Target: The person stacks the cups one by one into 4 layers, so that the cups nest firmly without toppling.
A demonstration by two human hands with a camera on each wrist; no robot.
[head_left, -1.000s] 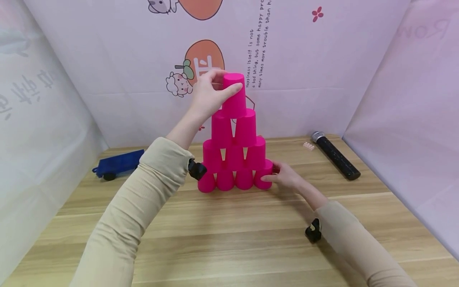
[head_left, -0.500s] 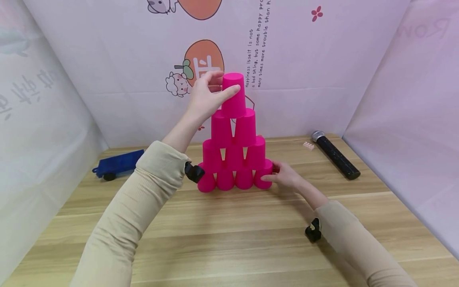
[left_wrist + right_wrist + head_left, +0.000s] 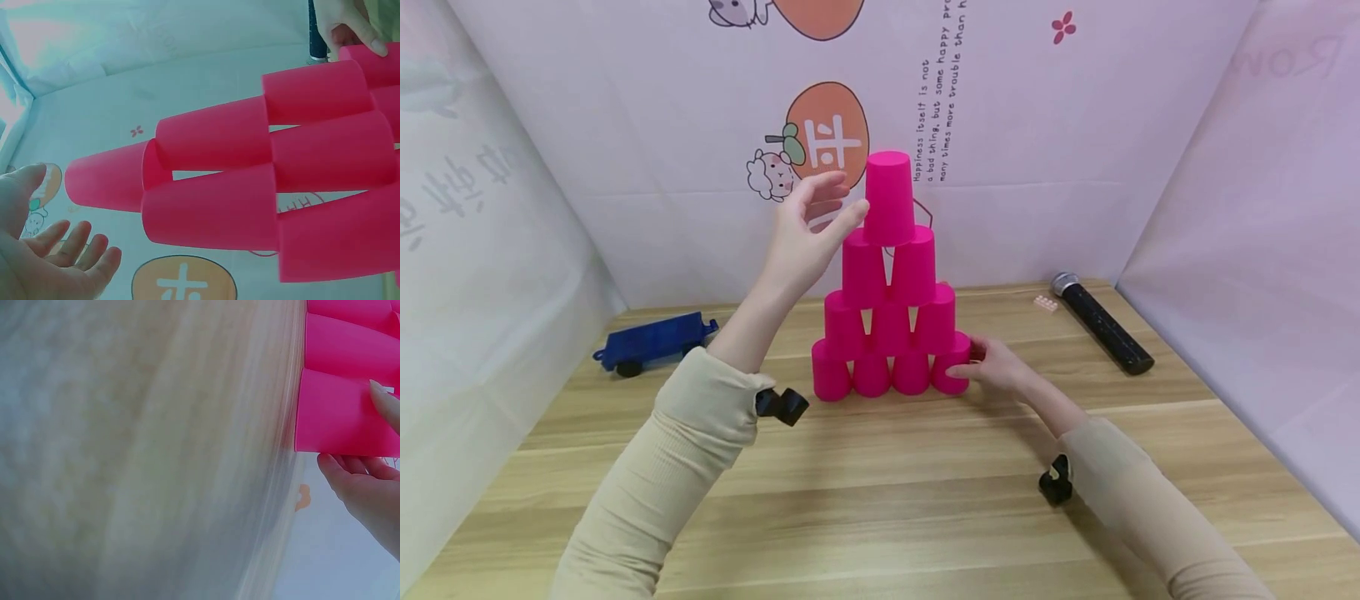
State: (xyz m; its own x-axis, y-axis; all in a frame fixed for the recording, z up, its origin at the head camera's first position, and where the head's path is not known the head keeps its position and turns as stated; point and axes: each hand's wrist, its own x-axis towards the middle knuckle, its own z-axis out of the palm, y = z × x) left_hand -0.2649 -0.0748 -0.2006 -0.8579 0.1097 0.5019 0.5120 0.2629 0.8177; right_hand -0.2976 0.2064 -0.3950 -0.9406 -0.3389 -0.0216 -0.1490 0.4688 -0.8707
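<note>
Pink cups stand upside down in a four-tier pyramid, narrowing to a single top cup (image 3: pixel 890 198). My left hand (image 3: pixel 808 229) is just left of that top cup, fingers spread and holding nothing. In the left wrist view a gap shows between the left hand (image 3: pixel 53 250) and the top cup (image 3: pixel 106 176). Down at the base, my right hand (image 3: pixel 996 367) holds the rightmost bottom cup (image 3: pixel 951 377), thumb on its front and fingers along its side. The right wrist view shows the same thumb (image 3: pixel 386 403) lying against the bottom cup (image 3: pixel 340 419).
A blue toy trailer (image 3: pixel 655 342) sits on the wooden table (image 3: pixel 850 500) to the left. A black microphone (image 3: pixel 1105 325) lies at the right, with a small pale pink block (image 3: pixel 1045 304) beside its head. A printed white cloth (image 3: pixel 1000 125) hangs behind the pyramid.
My left hand has let go of the top cup and drawn back left and down, leaving it standing on the tier below. My right hand has stayed at the bottom right cup.
</note>
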